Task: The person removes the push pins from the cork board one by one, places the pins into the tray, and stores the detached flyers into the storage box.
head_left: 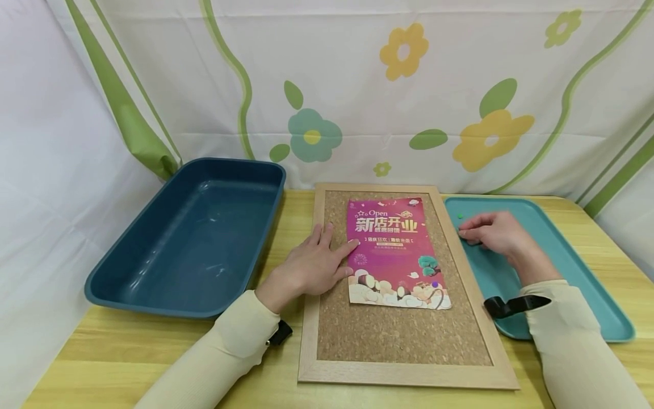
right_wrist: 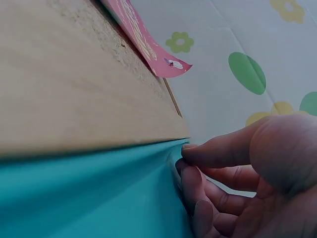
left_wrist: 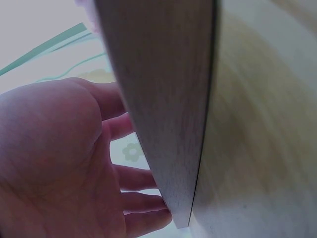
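A magenta poster (head_left: pixel 390 255) with Chinese lettering lies on a wood-framed cork board (head_left: pixel 398 341). A small purple pushpin head (head_left: pixel 435 284) shows near its lower right corner. My left hand (head_left: pixel 311 267) rests across the board's left edge, fingers spread, the index finger and thumb touching the poster's left side. In the left wrist view its palm is beside the frame's side. My right hand (head_left: pixel 498 236) is over the left part of the teal tray (head_left: pixel 557 272), thumb and fingers curled together. Beyond the fingertips lies a small green dot (head_left: pixel 460 216), perhaps a pushpin. Anything between the fingertips is hidden.
A deep dark-blue bin (head_left: pixel 199 244) stands left of the board on the wood-grain table (head_left: pixel 138 346). Behind everything hangs a white curtain (head_left: pixel 368 108) with printed flowers. The tray lies against the board's right side. The poster's upper right corner (right_wrist: pixel 176 67) curls up.
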A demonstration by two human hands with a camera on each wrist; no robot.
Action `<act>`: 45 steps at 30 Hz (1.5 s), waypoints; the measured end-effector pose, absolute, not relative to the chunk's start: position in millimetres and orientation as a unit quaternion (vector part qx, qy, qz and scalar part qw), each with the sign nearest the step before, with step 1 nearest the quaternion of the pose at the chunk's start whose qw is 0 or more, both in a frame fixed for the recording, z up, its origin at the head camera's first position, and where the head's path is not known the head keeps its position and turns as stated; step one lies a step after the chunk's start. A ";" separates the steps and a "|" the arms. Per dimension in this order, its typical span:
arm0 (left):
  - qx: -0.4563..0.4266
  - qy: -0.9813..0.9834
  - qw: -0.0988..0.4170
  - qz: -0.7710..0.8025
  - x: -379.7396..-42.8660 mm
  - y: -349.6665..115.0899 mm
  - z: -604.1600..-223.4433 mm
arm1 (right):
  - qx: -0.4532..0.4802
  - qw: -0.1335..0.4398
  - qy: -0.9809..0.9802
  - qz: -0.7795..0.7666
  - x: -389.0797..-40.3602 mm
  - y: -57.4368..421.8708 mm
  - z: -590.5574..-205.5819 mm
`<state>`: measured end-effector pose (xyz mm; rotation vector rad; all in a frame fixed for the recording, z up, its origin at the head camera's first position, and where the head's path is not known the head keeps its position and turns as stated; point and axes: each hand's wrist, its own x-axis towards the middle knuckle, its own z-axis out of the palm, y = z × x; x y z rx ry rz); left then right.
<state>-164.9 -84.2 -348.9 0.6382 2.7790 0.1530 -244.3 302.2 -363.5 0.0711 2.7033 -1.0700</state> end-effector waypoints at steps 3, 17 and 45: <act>0.221 0.963 0.143 0.054 -165.1 -84.0 -349.1 | 0.023 0.126 0.924 -0.360 -244.8 304.2 -364.7; 0.224 0.962 0.145 0.055 -165.0 -85.1 -348.6 | 0.030 0.141 0.922 -0.360 -246.7 305.2 -367.3; 0.213 0.964 0.147 0.059 -163.9 -81.6 -347.6 | 0.029 0.129 0.928 -0.348 -244.8 304.7 -368.8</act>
